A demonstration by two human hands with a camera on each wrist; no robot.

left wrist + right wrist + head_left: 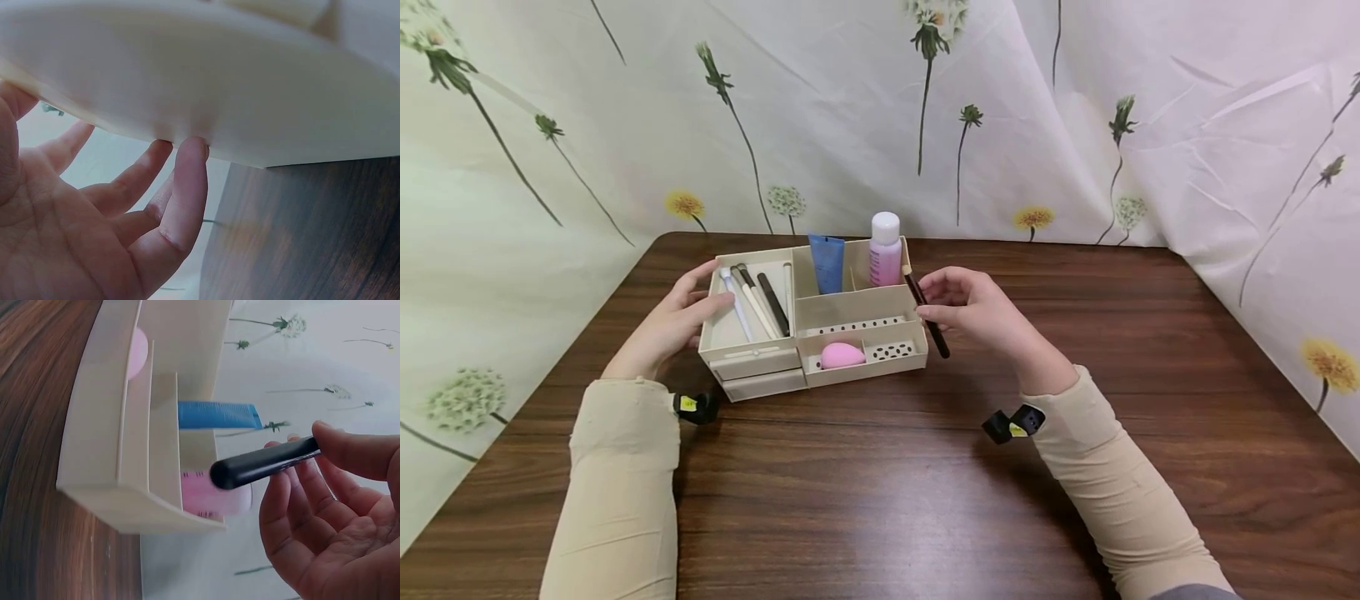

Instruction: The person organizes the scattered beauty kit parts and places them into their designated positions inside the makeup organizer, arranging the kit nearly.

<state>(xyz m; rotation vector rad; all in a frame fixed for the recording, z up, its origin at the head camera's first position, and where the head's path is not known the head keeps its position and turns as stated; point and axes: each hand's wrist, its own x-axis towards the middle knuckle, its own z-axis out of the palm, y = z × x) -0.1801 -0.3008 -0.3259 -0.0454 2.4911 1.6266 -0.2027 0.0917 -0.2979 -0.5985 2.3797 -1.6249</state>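
A cream makeup organizer (857,308) stands on the table. My left hand (673,321) grips its left side, thumb over the rim and fingertips against the outer wall (206,81). Between thumb and fingers, my right hand (973,308) pinches a dark-handled makeup brush (936,335) beside the organizer's right end. The brush is tilted, its pale tip up; in the right wrist view the rounded black handle end (228,475) points at the organizer. Several brushes (773,304) lie in the left tray. A blue tube (827,265) and a pink bottle (885,254) stand in the rear compartments.
A pink makeup sponge (842,356) sits in the front compartment, next to a black-spotted section (892,352). Two drawers (763,383) are below the brush tray. Behind the dark wooden table (880,500) hangs a white flower-printed cloth (850,125).
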